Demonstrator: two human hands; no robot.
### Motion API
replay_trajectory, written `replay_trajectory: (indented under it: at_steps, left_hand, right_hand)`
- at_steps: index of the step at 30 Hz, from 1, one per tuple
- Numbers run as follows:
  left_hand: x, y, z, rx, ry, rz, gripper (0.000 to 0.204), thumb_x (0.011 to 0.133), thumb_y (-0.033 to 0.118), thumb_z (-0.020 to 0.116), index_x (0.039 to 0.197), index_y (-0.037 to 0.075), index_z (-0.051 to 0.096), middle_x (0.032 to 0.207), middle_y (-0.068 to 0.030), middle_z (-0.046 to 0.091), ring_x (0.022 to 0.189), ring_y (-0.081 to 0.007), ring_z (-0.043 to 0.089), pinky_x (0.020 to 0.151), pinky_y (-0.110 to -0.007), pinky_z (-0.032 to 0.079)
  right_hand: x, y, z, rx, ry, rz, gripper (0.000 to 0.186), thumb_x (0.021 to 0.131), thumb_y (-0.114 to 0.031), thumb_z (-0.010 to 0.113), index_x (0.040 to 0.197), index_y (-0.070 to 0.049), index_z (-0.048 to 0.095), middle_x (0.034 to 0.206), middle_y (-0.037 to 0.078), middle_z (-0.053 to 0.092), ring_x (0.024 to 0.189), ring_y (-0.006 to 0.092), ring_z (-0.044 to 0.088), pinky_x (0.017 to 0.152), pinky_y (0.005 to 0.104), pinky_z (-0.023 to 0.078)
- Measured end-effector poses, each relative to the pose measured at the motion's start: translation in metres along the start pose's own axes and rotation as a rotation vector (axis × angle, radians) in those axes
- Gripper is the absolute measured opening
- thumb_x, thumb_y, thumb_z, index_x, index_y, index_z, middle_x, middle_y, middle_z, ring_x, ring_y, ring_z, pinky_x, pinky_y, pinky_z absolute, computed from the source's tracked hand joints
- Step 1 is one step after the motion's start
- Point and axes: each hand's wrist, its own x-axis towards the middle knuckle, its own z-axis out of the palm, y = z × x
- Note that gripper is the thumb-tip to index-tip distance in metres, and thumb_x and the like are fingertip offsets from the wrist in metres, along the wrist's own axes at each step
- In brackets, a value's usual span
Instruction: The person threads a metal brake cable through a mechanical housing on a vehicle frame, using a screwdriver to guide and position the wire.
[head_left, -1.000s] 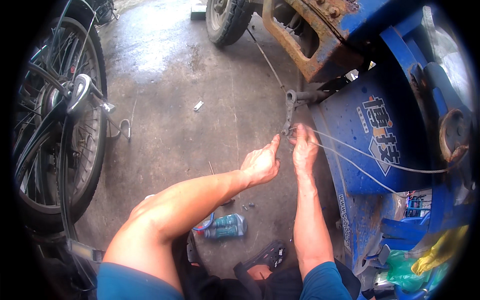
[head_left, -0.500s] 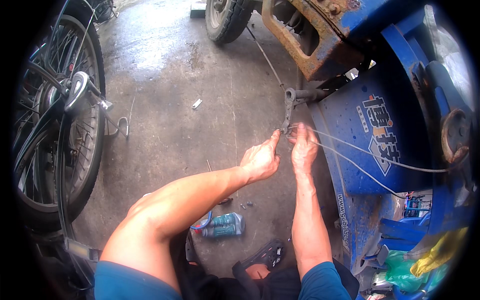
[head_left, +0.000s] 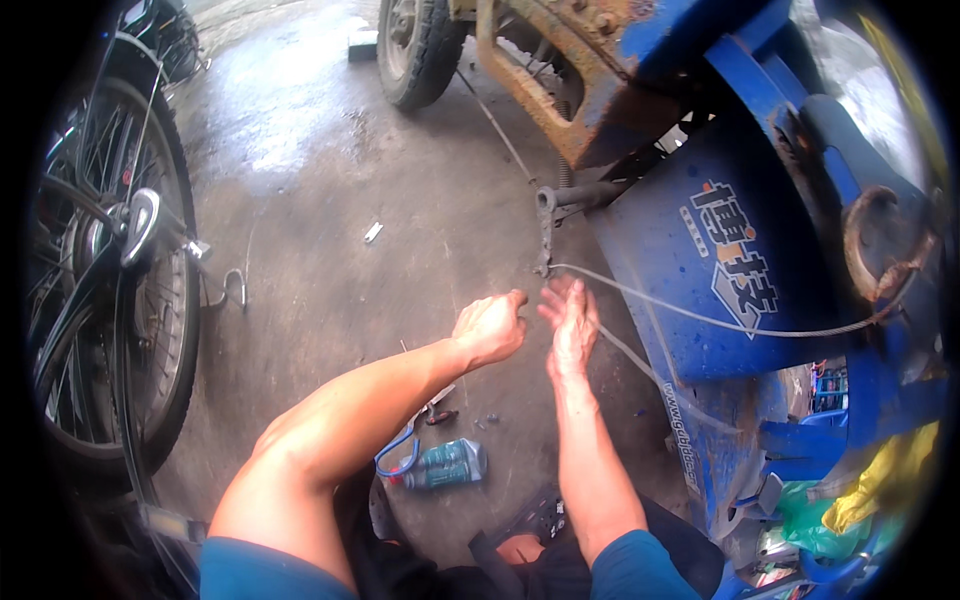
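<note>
Since the earlier picture, our two hands had dropped a little lower, away from the grey metal lever (head_left: pixel 545 225), and come slightly apart.

On the far left stood the black bicycle wheel (head_left: pixel 110 330) with thin spokes. A small blue and green plastic bottle (head_left: pixel 445 464) lay on the grey concrete floor (head_left: pixel 320 200) near our legs. Our left hand (head_left: pixel 490 327) was curled loosely; we could not tell if it pinched anything. Our right hand (head_left: pixel 570 320), just beside it, was open with fingers spread, holding nothing. The thin grey wire cable (head_left: pixel 700 320) ran from the lever, passed by our right fingertips and went on across the big blue metal cart body (head_left: pixel 700 210).
</note>
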Motion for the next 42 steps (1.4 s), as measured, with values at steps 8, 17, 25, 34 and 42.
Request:
replay_trajectory:
  at_steps: [8,17,25,34,42]
  left_hand:
    - [-0.005,-0.037,-0.023,0.528,-0.380,0.066,0.030,0.080,0.015,0.051,0.104,0.002,0.064,0.098,-0.0210,0.067,0.097,-0.0359,0.064,0.084,-0.046,0.050]
    - [0.000,-0.055,-0.036,0.681,-0.385,0.050,0.030,0.079,0.010,0.050,0.105,0.003,0.064,0.097,-0.0206,0.068,0.094,-0.0356,0.066,0.081,-0.045,0.052]
    - [-0.001,-0.039,-0.031,0.672,-0.388,0.129,0.027,0.080,0.014,0.052,0.102,0.003,0.063,0.101,-0.0202,0.067,0.096,-0.0360,0.065,0.083,-0.045,0.052]
    - [-0.006,-0.053,-0.041,0.700,-0.379,0.066,0.030,0.079,0.015,0.053,0.105,0.005,0.063,0.101,-0.0199,0.067,0.097,-0.0358,0.064,0.083,-0.045,0.051]
    - [-0.010,-0.056,-0.041,0.734,-0.415,0.047,0.028,0.079,0.015,0.052,0.103,0.005,0.063,0.099,-0.0196,0.067,0.096,-0.0361,0.064,0.081,-0.046,0.051]
  right_hand:
    - [-0.039,0.015,-0.015,0.020,-0.299,0.518,0.085,0.089,-0.073,0.028,0.115,0.003,0.054,0.105,0.017,0.065,0.096,0.0296,0.064,0.078,0.0398,0.052]
    - [-0.031,-0.043,0.008,-0.960,0.196,-0.761,0.019,0.090,-0.024,0.059,0.096,-0.006,0.063,0.083,0.015,0.063,0.079,0.0362,0.058,0.071,0.0473,0.045]
    - [0.013,0.027,-0.020,-0.804,-0.238,0.091,0.035,0.093,-0.035,0.055,0.111,-0.007,0.064,0.101,0.016,0.068,0.095,0.0334,0.064,0.083,0.0388,0.048]
    - [0.011,-0.085,-0.060,-1.347,-0.647,-0.043,0.051,0.088,-0.036,0.062,0.121,0.001,0.054,0.118,0.024,0.059,0.113,0.0383,0.055,0.094,0.0454,0.043]
    - [-0.022,-0.075,-0.092,-1.291,-0.751,-0.081,0.046,0.088,-0.035,0.061,0.118,-0.001,0.055,0.115,0.022,0.058,0.109,0.0395,0.055,0.091,0.0471,0.044]
